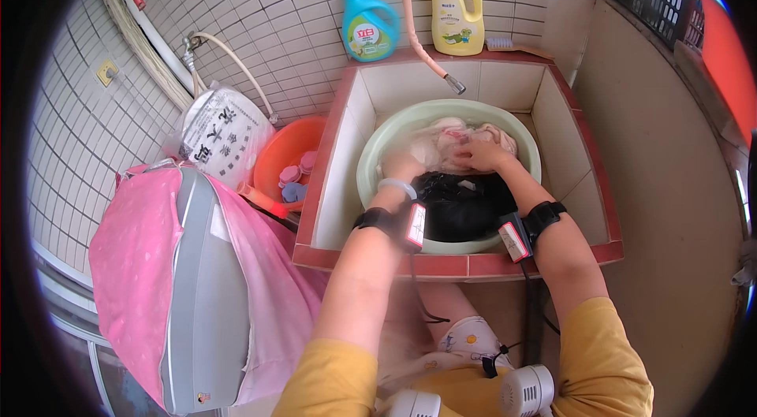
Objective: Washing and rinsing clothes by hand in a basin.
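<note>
A pale green plastic basin (368,171) sits in the tiled sink (337,192). Wet pale cloth with pink parts (452,136) lies bunched toward its far side. My left hand (408,160), blurred, reaches onto the left of this cloth; its fingers are hard to make out, so its hold is unclear. Spread over the right of the cloth are the fingers of my right hand (482,155), which touch it from above. Dark wet cloth (458,204) fills the near side of the basin, below both hands.
A hose (414,33) hangs over the sink from a tap. A blue detergent bottle (369,24), a yellow pump bottle (456,12) and a scrub brush (502,44) stand or lie on the back ledge. Left are an orange basin (269,148) and a pink-covered appliance (207,293).
</note>
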The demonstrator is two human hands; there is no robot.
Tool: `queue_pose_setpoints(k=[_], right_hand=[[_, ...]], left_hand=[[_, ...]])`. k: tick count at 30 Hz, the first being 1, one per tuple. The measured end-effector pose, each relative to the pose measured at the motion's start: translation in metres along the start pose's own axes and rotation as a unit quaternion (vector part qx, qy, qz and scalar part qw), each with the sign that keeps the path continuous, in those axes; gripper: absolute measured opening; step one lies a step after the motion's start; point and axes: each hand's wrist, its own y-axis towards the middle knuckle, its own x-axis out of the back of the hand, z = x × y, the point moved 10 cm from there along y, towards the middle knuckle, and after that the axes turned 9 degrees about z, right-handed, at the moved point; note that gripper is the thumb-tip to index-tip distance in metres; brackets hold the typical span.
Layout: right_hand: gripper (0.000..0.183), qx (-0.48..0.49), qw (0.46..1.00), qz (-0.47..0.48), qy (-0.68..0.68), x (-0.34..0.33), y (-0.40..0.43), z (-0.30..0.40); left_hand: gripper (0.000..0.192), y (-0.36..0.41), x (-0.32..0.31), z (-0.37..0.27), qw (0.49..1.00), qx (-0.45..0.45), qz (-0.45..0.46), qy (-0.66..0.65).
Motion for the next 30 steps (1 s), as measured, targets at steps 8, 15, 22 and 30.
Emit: queue_pose_setpoints(k=[8, 15, 22, 30], right_hand=[[0.036, 0.053, 0.943, -0.181, 0.274, 0.049, -0.016, -0.026], [0.070, -0.024, 0.783, -0.141, 0.605, 0.042, -0.024, 0.000], [0.082, -0.057, 0.760, -0.175, 0.624, 0.040, -0.034, -0.014], [0.065, 0.122, 0.668, -0.069, 0.731, 0.052, -0.030, 0.038]], left_hand=[[0.055, 0.013, 0.005, -0.017, 0.993, -0.004, 0.055, -0.107], [0.044, -0.015, 0.093, -0.019, 0.891, -0.019, -0.023, -0.453], [0.034, -0.024, 0.094, -0.068, 0.721, -0.036, 0.034, -0.691], [0.043, -0.027, 0.058, -0.092, 0.503, -0.025, 0.151, -0.851]])
